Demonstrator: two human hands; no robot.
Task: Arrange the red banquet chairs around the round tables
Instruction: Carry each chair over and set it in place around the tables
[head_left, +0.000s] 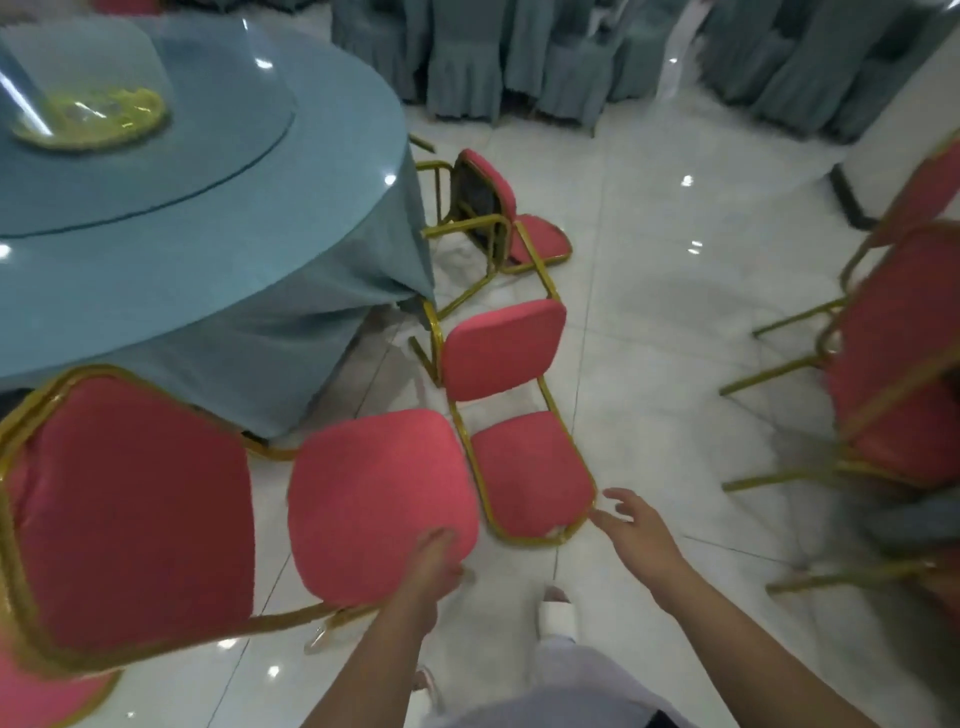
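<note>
Head view. Grips the top edge of the nearest red chair (374, 483) with the left hand (434, 564), probably to steer it in toward the round table (260, 218). Holds the right hand (636, 530) out, fingers spread and empty, just beside the seat corner of the middle chair (530, 478), seemingly ready to straighten it; cannot tell contact. Farther on, third chair (491, 187) tipped over beside the table, stacked chairs (898, 364) waiting at right. No readable writing or labels
</note>
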